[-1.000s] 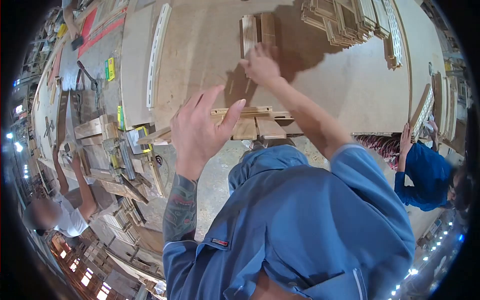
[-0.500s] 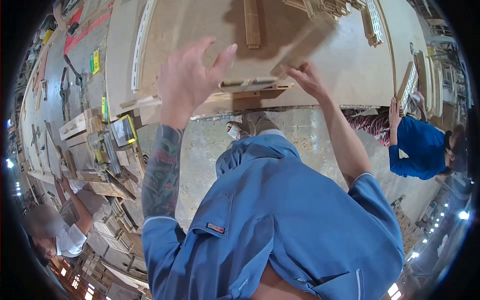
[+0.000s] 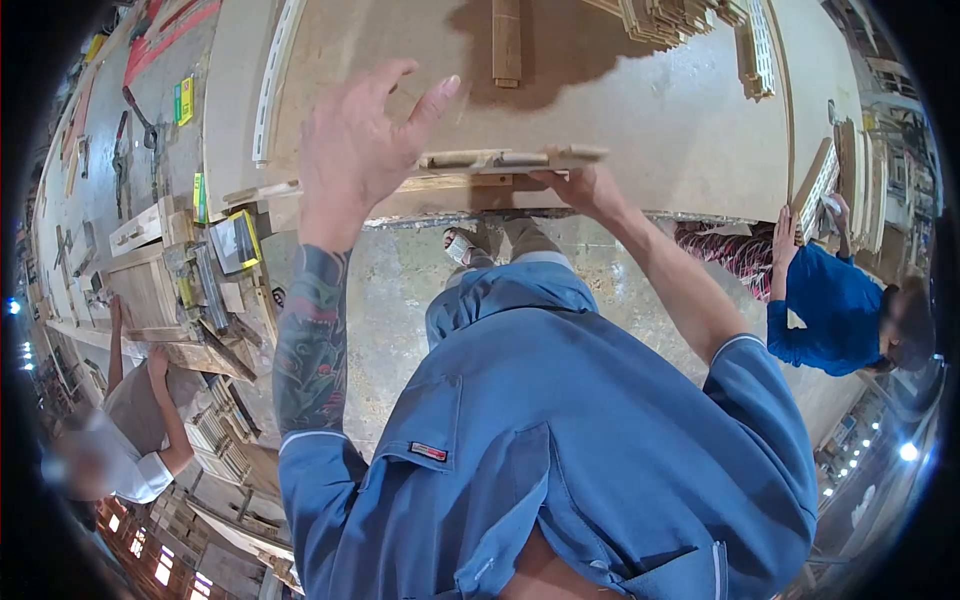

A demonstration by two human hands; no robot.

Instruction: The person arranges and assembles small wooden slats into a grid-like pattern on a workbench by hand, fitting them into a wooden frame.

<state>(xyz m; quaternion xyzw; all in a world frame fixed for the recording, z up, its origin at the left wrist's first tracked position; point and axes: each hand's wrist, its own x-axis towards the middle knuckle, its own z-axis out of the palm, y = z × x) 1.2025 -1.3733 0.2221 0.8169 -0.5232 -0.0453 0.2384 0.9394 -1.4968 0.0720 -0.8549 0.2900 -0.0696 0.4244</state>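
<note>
My right hand point(image 3: 588, 190) is at the near edge of the worktable point(image 3: 680, 160), its fingers closed on a short wooden strip point(image 3: 582, 153) that shows edge-on and slightly blurred. Left of that strip, other narrow wood pieces point(image 3: 465, 160) lie end to end along a wooden rail point(image 3: 450, 183) at the table edge. Over the left part of this row hovers my left hand point(image 3: 360, 140), fingers spread and thumb apart, with nothing in it. It hides part of the rail behind it.
A single wooden slat point(image 3: 507, 45) lies at the far middle, with a pile of wood strips point(image 3: 670, 18) to its right. A white slotted strip point(image 3: 275, 85) runs along the left. Co-workers stand at both sides, one in a blue shirt point(image 3: 830, 305) at right.
My right hand has brought the wooden strip down and toward me, from slanting above the table to edge-on at the row. My left hand stays spread, shifted slightly left.
</note>
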